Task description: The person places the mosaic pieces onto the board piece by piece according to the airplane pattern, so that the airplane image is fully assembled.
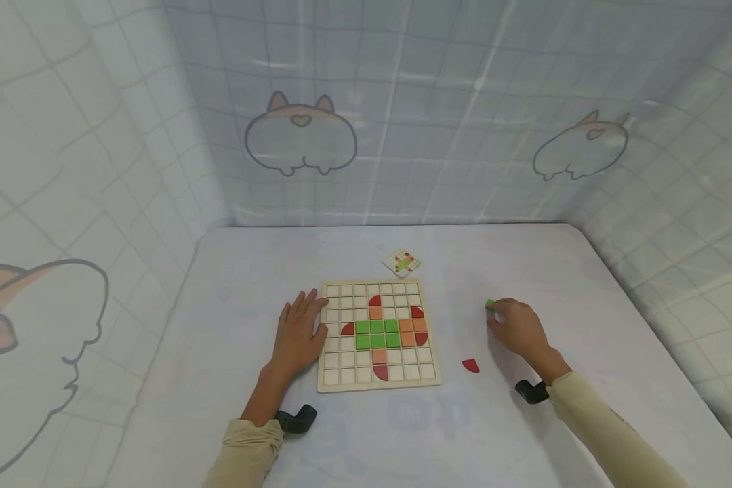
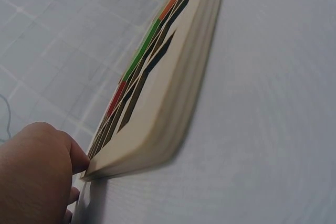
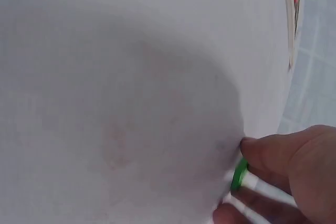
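Note:
A wooden grid board (image 1: 348,376) lies on the table with green squares, orange squares and red quarter-circle pieces set in its cells. My left hand (image 1: 297,335) rests flat at the board's left edge, fingers stretched out, with thumb and fingertips touching the frame. In the left wrist view, the thumb (image 2: 79,156) meets the board's corner. To the right of the board, my right hand (image 1: 518,329) pinches a small green tile (image 1: 491,305) between thumb and fingers, low over the table. The right wrist view shows that green tile (image 3: 239,174) edge-on.
One loose red quarter-circle piece (image 1: 471,366) lies between the board and my right hand. Behind the board is a small pattern card (image 1: 401,262) with a coloured grid. Grid-printed curtains (image 1: 390,169) stand along the table's back and sides.

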The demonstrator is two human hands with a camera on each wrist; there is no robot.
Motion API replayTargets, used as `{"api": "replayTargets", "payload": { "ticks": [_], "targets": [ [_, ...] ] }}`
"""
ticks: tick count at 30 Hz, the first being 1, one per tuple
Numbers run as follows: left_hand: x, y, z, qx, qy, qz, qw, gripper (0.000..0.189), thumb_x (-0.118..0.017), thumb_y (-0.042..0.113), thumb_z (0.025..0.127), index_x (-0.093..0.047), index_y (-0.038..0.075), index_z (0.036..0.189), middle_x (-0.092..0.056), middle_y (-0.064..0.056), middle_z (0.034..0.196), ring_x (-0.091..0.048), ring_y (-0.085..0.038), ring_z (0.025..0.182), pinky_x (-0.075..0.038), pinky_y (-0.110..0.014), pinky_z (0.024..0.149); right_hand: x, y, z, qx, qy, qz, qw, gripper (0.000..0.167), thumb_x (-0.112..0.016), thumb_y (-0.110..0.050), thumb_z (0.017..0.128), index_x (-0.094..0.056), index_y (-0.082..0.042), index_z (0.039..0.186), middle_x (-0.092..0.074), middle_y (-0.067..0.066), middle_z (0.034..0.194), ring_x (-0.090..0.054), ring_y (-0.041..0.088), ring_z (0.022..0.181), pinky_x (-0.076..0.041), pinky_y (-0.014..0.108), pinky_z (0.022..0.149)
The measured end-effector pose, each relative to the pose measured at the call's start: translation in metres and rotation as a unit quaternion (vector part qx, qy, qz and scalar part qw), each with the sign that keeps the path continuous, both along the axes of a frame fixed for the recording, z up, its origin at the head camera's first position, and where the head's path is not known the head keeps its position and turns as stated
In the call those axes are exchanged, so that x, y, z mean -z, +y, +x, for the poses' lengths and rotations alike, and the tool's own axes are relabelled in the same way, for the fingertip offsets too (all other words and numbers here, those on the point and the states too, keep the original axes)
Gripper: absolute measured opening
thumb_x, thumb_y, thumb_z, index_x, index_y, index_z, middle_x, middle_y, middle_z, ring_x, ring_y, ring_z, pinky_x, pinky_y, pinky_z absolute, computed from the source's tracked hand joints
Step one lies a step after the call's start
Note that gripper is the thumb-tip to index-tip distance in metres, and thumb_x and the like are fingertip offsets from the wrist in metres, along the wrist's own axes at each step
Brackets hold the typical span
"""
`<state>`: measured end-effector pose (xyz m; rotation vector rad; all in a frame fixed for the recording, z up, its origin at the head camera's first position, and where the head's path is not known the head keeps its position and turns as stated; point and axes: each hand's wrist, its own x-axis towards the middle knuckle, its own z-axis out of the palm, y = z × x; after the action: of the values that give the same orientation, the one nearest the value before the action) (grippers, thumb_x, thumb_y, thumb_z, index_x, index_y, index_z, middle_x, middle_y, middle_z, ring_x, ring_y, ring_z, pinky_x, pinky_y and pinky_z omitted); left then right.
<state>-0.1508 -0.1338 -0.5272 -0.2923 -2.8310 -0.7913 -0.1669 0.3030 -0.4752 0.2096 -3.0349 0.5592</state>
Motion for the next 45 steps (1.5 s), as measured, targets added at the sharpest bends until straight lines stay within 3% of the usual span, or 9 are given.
{"api": "replayTargets", "payload": {
  "ticks": [4, 8, 14, 19, 23, 29, 35, 41, 45],
  "targets": [
    [-0.001, 0.0, 0.0, 0.001, 0.005, 0.002, 1.0, 0.047, -0.052, 0.016, 0.092, -0.052, 0.012, 0.139, -0.035, -0.014, 0.155, -0.021, -0.035, 0.145, -0.01, -0.058, 0.114, 0.0, 0.001, -0.002, -0.01, 0.009, -0.017, 0.9998, 0.015, -0.074, -0.004, 0.083, -0.074, 0.004, 0.096, -0.07, 0.02, 0.103, -0.065, 0.033, 0.088, -0.054, 0.047, 0.074],
    [-0.002, 0.001, 0.001, 0.0, 0.008, 0.003, 1.0, 0.047, -0.053, 0.016, 0.091, -0.052, 0.011, 0.138, -0.036, -0.015, 0.154, -0.022, -0.035, 0.145, -0.011, -0.059, 0.114, -0.002, -0.002, -0.005, -0.013, 0.016, 0.006, 0.9998, 0.015, -0.076, -0.008, 0.08, -0.075, -0.001, 0.093, -0.072, 0.015, 0.096, -0.062, 0.025, 0.076, -0.052, 0.04, 0.06],
    [-0.003, 0.001, 0.001, -0.002, 0.006, -0.001, 1.0, 0.047, -0.053, 0.016, 0.092, -0.052, 0.011, 0.138, -0.036, -0.015, 0.154, -0.023, -0.035, 0.145, -0.011, -0.058, 0.115, -0.004, -0.028, -0.005, -0.028, 0.01, 0.013, 0.9995, 0.019, -0.079, -0.013, 0.079, -0.077, -0.006, 0.096, -0.072, 0.011, 0.1, -0.063, 0.026, 0.082, -0.055, 0.042, 0.065],
    [-0.004, 0.001, 0.002, -0.002, 0.002, -0.002, 1.0, 0.046, -0.053, 0.016, 0.092, -0.052, 0.011, 0.138, -0.035, -0.014, 0.155, -0.022, -0.035, 0.145, -0.01, -0.057, 0.115, -0.008, -0.067, -0.003, -0.084, 0.028, 0.018, 0.9959, 0.017, -0.079, -0.015, 0.079, -0.078, -0.011, 0.095, -0.072, 0.005, 0.1, -0.063, 0.022, 0.085, -0.056, 0.038, 0.07],
    [-0.006, 0.001, 0.002, -0.001, -0.004, -0.002, 1.0, 0.047, -0.054, 0.016, 0.092, -0.052, 0.011, 0.139, -0.034, -0.014, 0.155, -0.02, -0.034, 0.146, -0.009, -0.057, 0.115, -0.009, -0.099, -0.001, -0.165, 0.07, 0.01, 0.9838, 0.015, -0.08, -0.018, 0.078, -0.078, -0.014, 0.091, -0.071, -0.001, 0.097, -0.062, 0.017, 0.086, -0.054, 0.034, 0.072],
    [-0.008, 0.002, 0.003, 0.0, -0.004, 0.001, 1.0, 0.047, -0.054, 0.015, 0.092, -0.052, 0.011, 0.139, -0.035, -0.014, 0.155, -0.021, -0.034, 0.146, -0.009, -0.056, 0.115, -0.013, -0.15, 0.003, -0.277, 0.123, -0.016, 0.9527, 0.014, -0.079, -0.015, 0.075, -0.078, -0.016, 0.089, -0.071, -0.005, 0.093, -0.063, 0.013, 0.087, -0.054, 0.031, 0.076],
    [-0.011, 0.002, 0.005, 0.004, -0.003, 0.006, 1.0, 0.046, -0.054, 0.016, 0.093, -0.052, 0.011, 0.138, -0.035, -0.015, 0.155, -0.022, -0.035, 0.145, -0.01, -0.058, 0.115, -0.012, -0.192, 0.01, -0.358, 0.148, -0.02, 0.9216, 0.017, -0.075, -0.012, 0.073, -0.079, -0.02, 0.087, -0.069, -0.009, 0.088, -0.06, 0.01, 0.079, -0.048, 0.026, 0.066],
    [-0.013, 0.002, 0.006, 0.008, -0.005, 0.008, 0.9999, 0.046, -0.055, 0.016, 0.093, -0.052, 0.012, 0.139, -0.035, -0.014, 0.155, -0.021, -0.034, 0.145, -0.009, -0.057, 0.115, -0.012, -0.214, 0.012, -0.39, 0.127, 0.026, 0.9118, 0.016, -0.077, -0.02, 0.077, -0.079, -0.022, 0.092, -0.071, -0.008, 0.098, -0.062, 0.012, 0.091, -0.048, 0.03, 0.08],
    [-0.013, 0.0, 0.006, 0.009, 0.0, 0.005, 0.9999, 0.046, -0.054, 0.016, 0.093, -0.052, 0.012, 0.139, -0.036, -0.015, 0.154, -0.023, -0.035, 0.145, -0.011, -0.058, 0.114, -0.01, -0.22, 0.012, -0.4, 0.11, 0.064, 0.9076, 0.015, -0.076, -0.021, 0.079, -0.079, -0.024, 0.093, -0.07, -0.01, 0.098, -0.057, 0.012, 0.089, -0.045, 0.031, 0.082]
  ]
}}
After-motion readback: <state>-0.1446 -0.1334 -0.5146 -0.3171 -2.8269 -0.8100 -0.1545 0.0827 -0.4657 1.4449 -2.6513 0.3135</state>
